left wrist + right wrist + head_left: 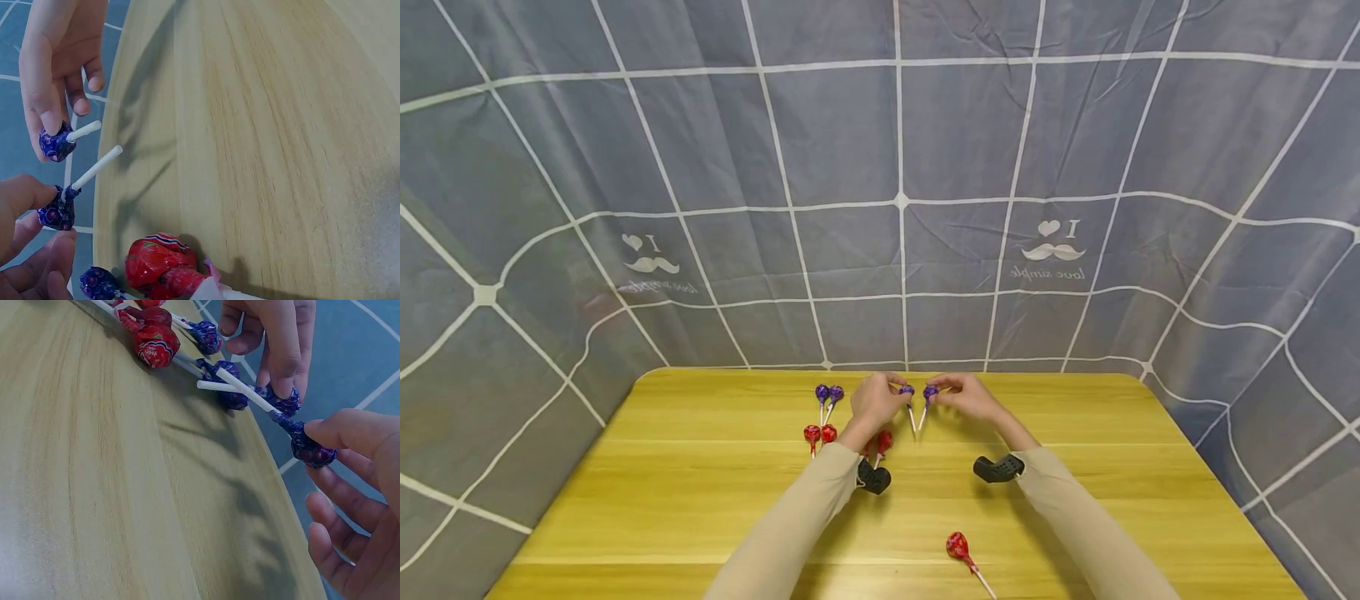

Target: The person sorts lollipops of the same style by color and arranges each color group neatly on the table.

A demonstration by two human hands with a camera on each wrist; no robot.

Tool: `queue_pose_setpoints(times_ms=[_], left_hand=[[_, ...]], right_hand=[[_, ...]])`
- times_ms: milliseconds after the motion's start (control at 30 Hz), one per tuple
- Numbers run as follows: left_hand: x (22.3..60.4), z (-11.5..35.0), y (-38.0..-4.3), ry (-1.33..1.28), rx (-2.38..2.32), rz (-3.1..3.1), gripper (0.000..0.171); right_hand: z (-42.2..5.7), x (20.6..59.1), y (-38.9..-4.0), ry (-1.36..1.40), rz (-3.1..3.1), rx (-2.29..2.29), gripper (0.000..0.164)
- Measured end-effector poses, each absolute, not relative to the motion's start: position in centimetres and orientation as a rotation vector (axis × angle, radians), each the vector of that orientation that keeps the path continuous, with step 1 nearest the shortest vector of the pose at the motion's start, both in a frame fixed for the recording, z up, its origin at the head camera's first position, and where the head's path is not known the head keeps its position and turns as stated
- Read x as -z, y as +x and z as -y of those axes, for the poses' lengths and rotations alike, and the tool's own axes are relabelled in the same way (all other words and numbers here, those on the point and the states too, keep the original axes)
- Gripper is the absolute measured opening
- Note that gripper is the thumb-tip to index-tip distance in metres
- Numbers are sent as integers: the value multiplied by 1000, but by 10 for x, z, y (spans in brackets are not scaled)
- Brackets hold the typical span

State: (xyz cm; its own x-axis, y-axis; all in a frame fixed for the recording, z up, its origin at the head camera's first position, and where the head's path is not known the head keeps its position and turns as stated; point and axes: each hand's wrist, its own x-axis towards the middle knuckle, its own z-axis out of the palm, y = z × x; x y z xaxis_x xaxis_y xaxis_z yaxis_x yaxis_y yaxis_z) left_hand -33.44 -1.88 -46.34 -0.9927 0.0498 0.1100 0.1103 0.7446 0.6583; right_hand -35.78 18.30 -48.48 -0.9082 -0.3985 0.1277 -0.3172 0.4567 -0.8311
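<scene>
My left hand (876,402) pinches a purple-wrapped lollipop (56,215) by its head, between thumb and fingers. In the same way my right hand (967,397) pinches a second purple lollipop (311,449). Both are held close together near the table's far edge, their white sticks pointing back toward me. In the right wrist view the two sticks cross, one in front of the other. Left of my left hand lie two more purple lollipops (836,393), with red lollipops (812,434) just nearer to me. Another red lollipop (884,440) shows beside my left wrist, which partly hides the things under it.
A single red lollipop (957,546) lies apart near the front of the wooden table (700,500). A grey curtain (850,142) with white grid lines hangs behind and around the table. Each wrist carries a black mount (997,469).
</scene>
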Motion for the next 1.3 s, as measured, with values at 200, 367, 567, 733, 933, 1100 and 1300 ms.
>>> queue_pose_setpoints(times_ms=[200, 367, 567, 733, 933, 1100, 1300], left_hand=[[466, 14, -338, -110, 1107, 2858, 20], [466, 11, -339, -113, 1078, 2874, 20], [469, 11, -340, -123, 1023, 2873, 20], [473, 11, -340, -150, 1024, 2854, 18], [480, 7, -342, -172, 1031, 2832, 16], [484, 2, -347, -180, 1000, 2833, 16], [485, 2, -349, -133, 996, 2822, 16]], right_hand=[[-182, 486, -360, -647, -2630, 1414, 34], [-180, 490, -360, -579, -2642, 1379, 33], [-175, 494, -362, -593, -2650, 1383, 32], [-170, 497, -362, -578, -2665, 1377, 30], [-168, 500, -364, -528, -2682, 1384, 30], [-168, 503, -364, -508, -2683, 1395, 30], [-166, 504, -366, -540, -2702, 1383, 30]])
